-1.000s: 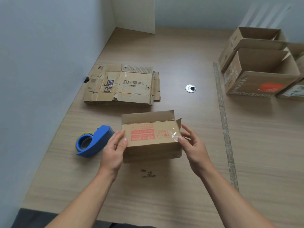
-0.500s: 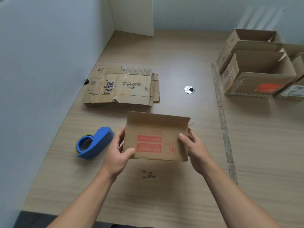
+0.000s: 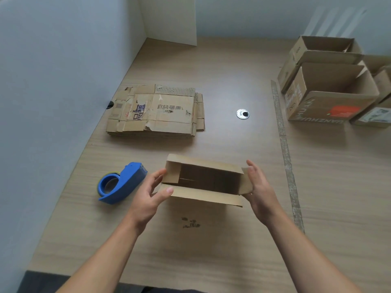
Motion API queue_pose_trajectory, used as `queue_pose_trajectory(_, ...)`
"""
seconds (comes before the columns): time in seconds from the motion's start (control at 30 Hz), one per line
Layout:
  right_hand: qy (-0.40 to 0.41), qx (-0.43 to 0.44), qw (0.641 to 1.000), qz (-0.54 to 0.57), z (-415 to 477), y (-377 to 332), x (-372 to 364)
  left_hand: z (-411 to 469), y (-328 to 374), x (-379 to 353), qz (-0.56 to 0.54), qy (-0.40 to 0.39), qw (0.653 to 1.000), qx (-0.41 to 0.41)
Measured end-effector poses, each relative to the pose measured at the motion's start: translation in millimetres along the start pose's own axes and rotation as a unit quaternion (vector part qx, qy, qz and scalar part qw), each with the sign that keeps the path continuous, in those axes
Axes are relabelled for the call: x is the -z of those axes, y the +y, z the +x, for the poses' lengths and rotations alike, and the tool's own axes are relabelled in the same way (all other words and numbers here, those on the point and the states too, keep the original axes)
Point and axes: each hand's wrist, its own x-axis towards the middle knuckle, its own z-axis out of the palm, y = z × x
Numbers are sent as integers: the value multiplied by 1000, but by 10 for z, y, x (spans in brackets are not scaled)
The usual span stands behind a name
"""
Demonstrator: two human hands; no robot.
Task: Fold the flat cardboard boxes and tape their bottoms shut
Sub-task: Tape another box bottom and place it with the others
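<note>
Two hands hold the small box [image 3: 208, 194] over the surface [image 3: 190, 256]: left hand [image 3: 148, 194] pinches its left end, right hand [image 3: 260, 187] presses straight-fingered against its right. Tape dispenser [image 3: 123, 182] lies just left, flat cardboard stack [image 3: 156, 112] behind, open boxes [image 3: 330, 92] far right. Earlier the printed side showed; now the open inside.

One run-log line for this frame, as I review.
stage: small box erected, flaps open | left hand: grips left end | right hand: flat against right end | tape dispenser: lying on table
</note>
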Motion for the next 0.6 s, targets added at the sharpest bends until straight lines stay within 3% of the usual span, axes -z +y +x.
queue_pose_trajectory(0.13, 0, 29, 976, -214, -35, -9, 42, 61, 32, 12, 97, 49, 994, 28)
queue_pose_trajectory(0.27, -32, 82, 912, -400, -43, -115, -5, 139, 132, 23, 238, 43, 969, 55)
queue_pose_trajectory(0.43, -38, 96, 891, -442, -11, -257, -92, 185, 205, -122, 356, 54, 931, 60)
queue_pose_trajectory(0.5, -53, 111, 863, -490, 1, -220, -135, 172, 206, -165, 383, 76, 919, 57)
queue_pose_trajectory(0.6, -17, 128, 833, -538, 39, -142, -158, 141, 228, -152, 340, 94, 935, 33)
